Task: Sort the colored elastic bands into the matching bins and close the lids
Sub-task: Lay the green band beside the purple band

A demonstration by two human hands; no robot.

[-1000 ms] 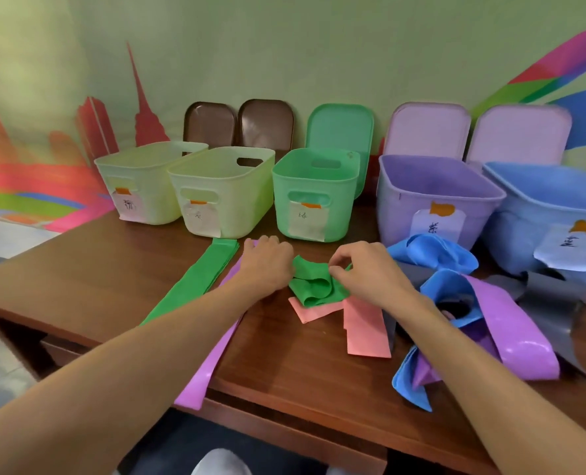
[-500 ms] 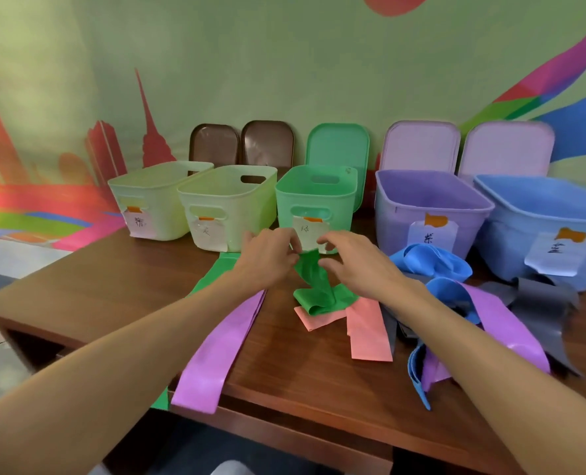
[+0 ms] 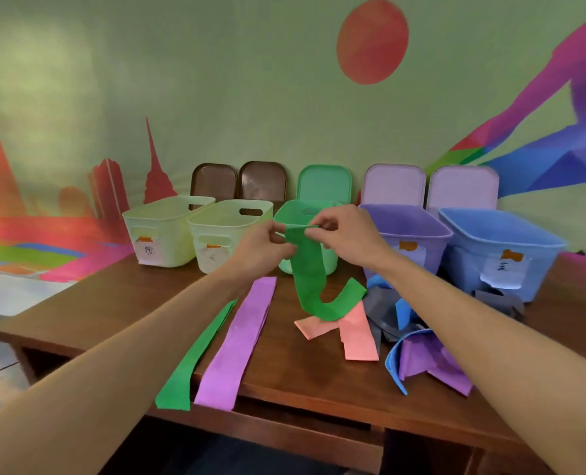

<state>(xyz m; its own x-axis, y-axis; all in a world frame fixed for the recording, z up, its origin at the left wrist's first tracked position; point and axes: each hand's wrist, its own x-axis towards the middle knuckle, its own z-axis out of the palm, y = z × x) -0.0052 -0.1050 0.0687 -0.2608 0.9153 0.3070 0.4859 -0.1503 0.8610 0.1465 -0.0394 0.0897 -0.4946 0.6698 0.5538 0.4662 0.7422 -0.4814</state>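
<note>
Dangling green band (image 3: 307,269), top edge up before open green bin (image 3: 295,209)

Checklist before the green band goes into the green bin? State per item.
1. Grip: left hand and right hand pinch the top edge of the green band: ok.
2. Band clear of the table: not ok, its lower end rests on the pink band.
3. Lid off the green bin: ok, the lid leans on the wall behind it.
4. Bin in line: ok, it stands straight behind the hands.
5. Room inside the bin: cannot tell, hands and band hide the inside.
</note>
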